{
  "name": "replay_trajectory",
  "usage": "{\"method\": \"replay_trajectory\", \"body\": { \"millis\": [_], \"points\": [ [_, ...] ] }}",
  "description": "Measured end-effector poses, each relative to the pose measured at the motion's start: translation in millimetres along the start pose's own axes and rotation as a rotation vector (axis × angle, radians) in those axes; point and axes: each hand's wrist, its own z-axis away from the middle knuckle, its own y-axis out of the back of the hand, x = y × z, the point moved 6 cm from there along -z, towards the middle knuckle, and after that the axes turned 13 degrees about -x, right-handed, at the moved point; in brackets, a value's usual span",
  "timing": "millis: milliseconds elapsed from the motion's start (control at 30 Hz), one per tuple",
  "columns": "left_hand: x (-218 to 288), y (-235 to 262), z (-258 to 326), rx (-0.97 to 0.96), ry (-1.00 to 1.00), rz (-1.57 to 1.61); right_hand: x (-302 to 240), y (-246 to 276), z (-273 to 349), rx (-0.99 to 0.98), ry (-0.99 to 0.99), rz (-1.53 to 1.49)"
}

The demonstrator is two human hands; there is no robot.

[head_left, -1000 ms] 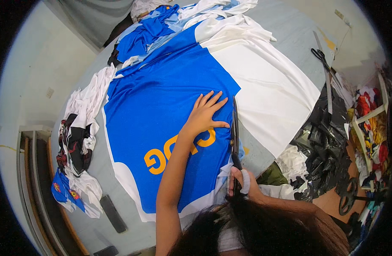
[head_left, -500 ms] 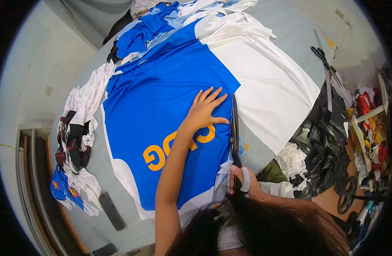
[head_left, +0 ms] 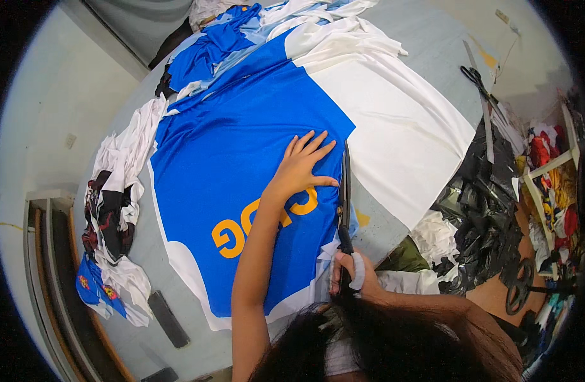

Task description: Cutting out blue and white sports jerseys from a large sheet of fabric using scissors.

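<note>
A large blue fabric panel (head_left: 241, 165) with orange lettering and a white border lies spread on the grey table. My left hand (head_left: 299, 167) rests flat on it, fingers spread, near its right edge. Just right of that hand, long black fabric scissors (head_left: 345, 191) lie along the panel's edge, tips pointing away from me. My right hand (head_left: 359, 272) is closed around their handles, one of which is wrapped in pale material. Dark hair at the lower edge hides part of the right forearm and the near fabric edge.
White fabric (head_left: 394, 121) continues to the right of the blue panel. Piled cloth (head_left: 210, 54) lies at the far side, more garments (head_left: 117, 191) at the left. A second pair of scissors (head_left: 477, 79) lies by a metal ruler (head_left: 488, 130). Black plastic (head_left: 477, 216) sits at the right.
The whole view has shifted slightly, so things sit a little farther left. My right hand and the scissors have moved slightly left, while the left hand keeps its place on the fabric.
</note>
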Motion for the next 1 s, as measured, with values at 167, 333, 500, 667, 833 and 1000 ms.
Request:
{"method": "replay_trajectory", "body": {
  "millis": [167,333,500,667,833,1000],
  "points": [
    [-1,2,0,-0.015,-0.033,0.028,12,0,-9,-0.077,0.059,-0.067],
    [-13,0,-1,-0.082,-0.044,0.237,20,-11,-14,-0.097,0.034,-0.201],
    [-7,5,-2,-0.045,-0.051,0.166,12,-17,-19,-0.055,0.015,-0.139],
    [-7,6,0,-0.056,-0.025,0.209,19,-19,-24,-0.137,0.027,-0.236],
    [-10,5,0,-0.060,-0.032,0.194,18,-26,-26,-0.171,0.055,-0.275],
    [-11,4,0,-0.057,-0.041,0.175,19,-27,-28,-0.149,0.047,-0.240]
  ]
}}
